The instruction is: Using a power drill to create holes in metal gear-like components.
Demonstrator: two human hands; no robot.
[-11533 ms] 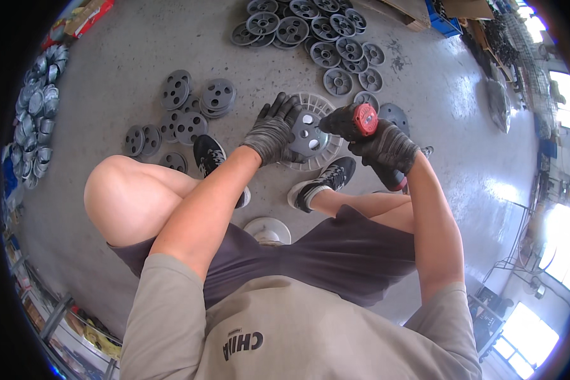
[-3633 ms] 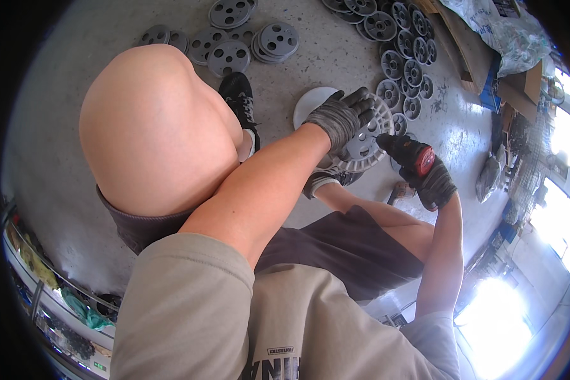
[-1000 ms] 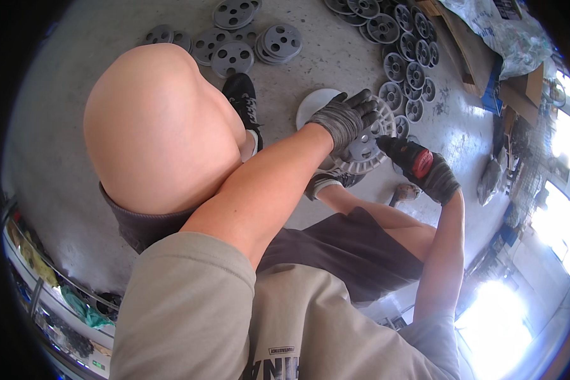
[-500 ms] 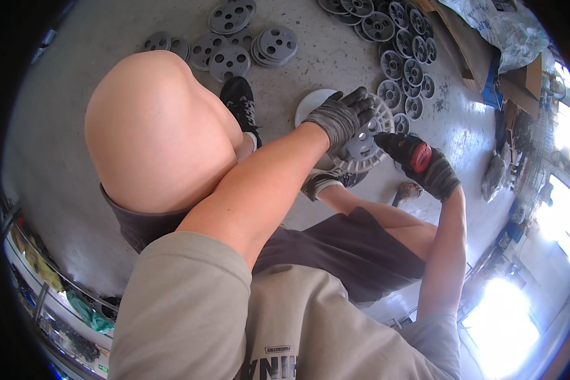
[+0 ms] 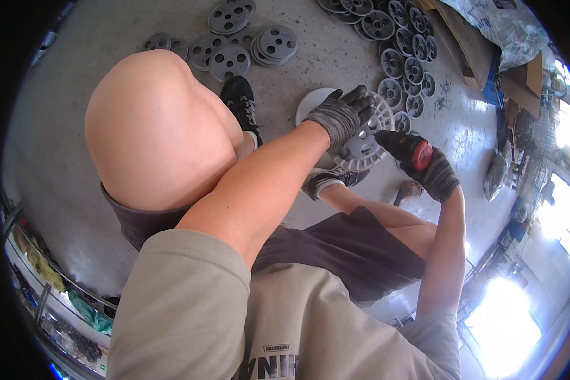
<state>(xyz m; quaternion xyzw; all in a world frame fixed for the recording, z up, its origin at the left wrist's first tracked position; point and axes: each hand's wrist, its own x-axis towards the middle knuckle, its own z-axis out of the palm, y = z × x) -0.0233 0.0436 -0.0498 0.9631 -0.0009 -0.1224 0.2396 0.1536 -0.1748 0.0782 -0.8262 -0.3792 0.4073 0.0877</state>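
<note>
In front of my feet a grey disc with round holes point(image 5: 363, 147) lies inside a pale ribbed ring point(image 5: 387, 118). My left hand point(image 5: 341, 116), in a dark grey work glove, rests over the left part of the disc. Its fingers are stretched out toward the ring's far side, and the thumb stands a little apart. A black and red power drill point(image 5: 406, 148) is held in my gloved right hand point(image 5: 438, 175), its nose pointing left at the disc's right side. Whether the drill's tip touches the disc I cannot tell. Partly behind my left hand lies a white round plate point(image 5: 310, 106).
Grey discs with holes point(image 5: 229, 62) are stacked beyond my left shoe point(image 5: 239, 101). Several dark spoked wheels point(image 5: 391, 62) form rows at the far right, beside cardboard point(image 5: 465, 47) and plastic sheeting point(image 5: 516, 38). A brownish tool-like object point(image 5: 409, 191) lies below the drill.
My left hand's fingers have shifted very slightly over the disc. The right hand and the drill keep nearly the same place.
</note>
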